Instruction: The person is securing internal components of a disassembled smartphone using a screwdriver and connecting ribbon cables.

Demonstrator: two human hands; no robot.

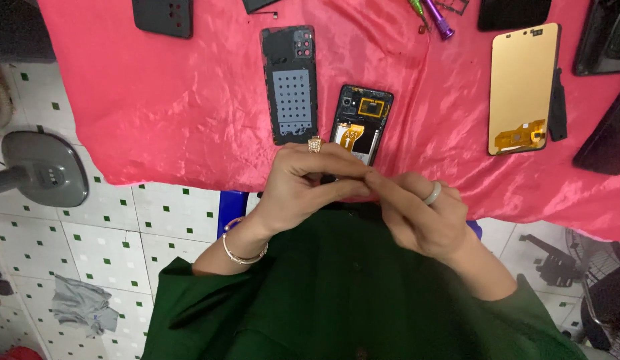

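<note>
Meeting at the near edge of a pink cloth [190, 113], the left hand [303, 187] and right hand [420, 220] press their fingertips together over the lower end of an opened phone [362, 123]. Whether a small part is pinched between the fingers cannot be told; both hands are curled, fingers drawn in. The left hand wears a gold ring [314, 143] and a bracelet [242, 252]; the right hand wears a pale ring [432, 193]. Both forearms end in green sleeves [336, 300].

The opened phone lies flat on the cloth, its inner parts and an orange ribbon exposed, its near end hidden by the fingers. Just left of it lies a black back cover [290, 83] with a grey perforated pad. Well to the right lies a gold-backed screen panel [523, 87], a narrow black strip [557, 103] beside it. At the far edge lie a purple screwdriver [438, 19] and a dark case [163, 16]. Near left, a grey fan base [43, 167] stands on the tiled floor [90, 247].
</note>
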